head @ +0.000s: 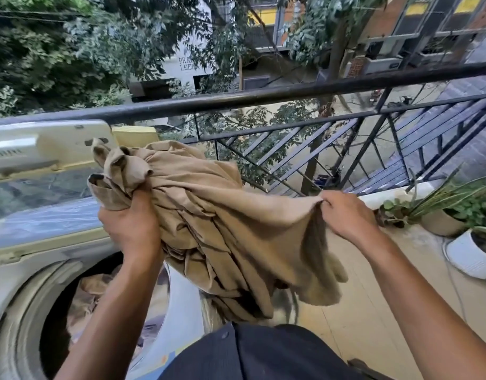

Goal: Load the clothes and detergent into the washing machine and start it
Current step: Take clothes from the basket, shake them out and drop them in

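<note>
Washer [22,272] at far L, top-load, lid [41,193] raised; tan clothes [88,294] already in drum. L hand [132,229] fisted tight on bunched end of tan cloth [222,223], held above & just R of drum opening. Cloth drapes between hands, bulk hanging in front of torso. R hand [346,215] pinches far edge w/ fingertips, pulling it taut. Black railing [263,97] behind. Potted plants [456,212] on ledge at far R. Detergent: can't tell where.
</note>
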{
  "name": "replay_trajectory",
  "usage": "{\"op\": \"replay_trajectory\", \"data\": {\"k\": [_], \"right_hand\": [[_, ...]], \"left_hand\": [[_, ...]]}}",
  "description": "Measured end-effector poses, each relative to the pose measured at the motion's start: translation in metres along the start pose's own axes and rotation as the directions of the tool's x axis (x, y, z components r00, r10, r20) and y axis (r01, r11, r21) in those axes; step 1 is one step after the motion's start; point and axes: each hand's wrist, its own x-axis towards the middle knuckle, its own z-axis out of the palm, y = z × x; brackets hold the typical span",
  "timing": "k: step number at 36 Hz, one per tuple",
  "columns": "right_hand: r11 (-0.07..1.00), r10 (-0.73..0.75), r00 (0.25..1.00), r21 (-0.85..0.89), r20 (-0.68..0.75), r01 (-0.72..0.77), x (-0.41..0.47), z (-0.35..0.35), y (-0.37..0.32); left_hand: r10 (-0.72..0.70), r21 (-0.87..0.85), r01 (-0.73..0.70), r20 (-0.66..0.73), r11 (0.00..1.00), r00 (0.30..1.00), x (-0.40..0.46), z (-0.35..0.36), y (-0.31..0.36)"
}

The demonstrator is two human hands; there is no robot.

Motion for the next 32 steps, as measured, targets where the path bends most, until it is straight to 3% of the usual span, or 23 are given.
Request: {"op": "replay_trajectory", "data": {"k": [3,6,8,10,12,14,18,21,24,29,32], "right_hand": [[0.992,0.017,0.966,0.122,-0.258,0.015,-0.005,-0.003,-0.004],[0.893,0.050,0.862,0.409,-0.505,0.188,-0.014,-0.015,-0.014],[0.837,0.045,0.815,0.467,-0.578,0.285,-0.018,-0.016,-0.022],[0.862,-0.034,0.861,0.421,-0.508,0.283,-0.017,-0.010,-0.029],[0.933,-0.098,0.967,0.316,-0.234,0.171,-0.012,0.000,-0.032],[0.936,-0.076,0.994,0.337,-0.074,0.097,-0.010,0.002,-0.033],[0.808,-0.038,0.985,0.576,-0.168,0.129,-0.012,-0.012,-0.039],[0.568,-0.018,0.994,0.817,-0.110,0.101,-0.014,-0.030,-0.046],[0.379,-0.045,0.994,0.919,-0.100,0.110,-0.019,-0.040,-0.060],[0.372,-0.126,0.953,0.877,-0.276,0.304,-0.022,-0.045,-0.085],[0.441,-0.175,0.916,0.803,-0.361,0.401,-0.021,-0.047,-0.101]], "left_hand": [[-0.008,0.069,0.007,0.023,0.998,1.000,-0.002,-0.001,-0.002],[-0.010,0.104,0.007,0.032,0.995,0.999,-0.002,-0.001,-0.004],[-0.028,0.108,0.025,0.031,0.994,0.999,-0.003,0.000,-0.003],[-0.035,0.109,0.031,0.031,0.994,0.999,-0.004,0.001,-0.004],[-0.037,0.092,0.033,0.048,0.995,0.998,-0.006,0.001,-0.004],[-0.049,0.101,0.043,0.062,0.994,0.997,-0.008,0.000,-0.003],[-0.039,0.114,0.033,0.056,0.993,0.998,-0.008,-0.005,-0.007],[-0.038,0.121,0.030,0.070,0.992,0.997,-0.009,-0.006,-0.006],[-0.076,0.135,0.062,0.102,0.989,0.992,-0.011,-0.002,-0.006],[-0.133,0.224,0.074,0.260,0.972,0.956,-0.024,0.004,-0.004],[-0.118,0.262,0.020,0.366,0.965,0.923,-0.034,0.005,-0.005]]}}
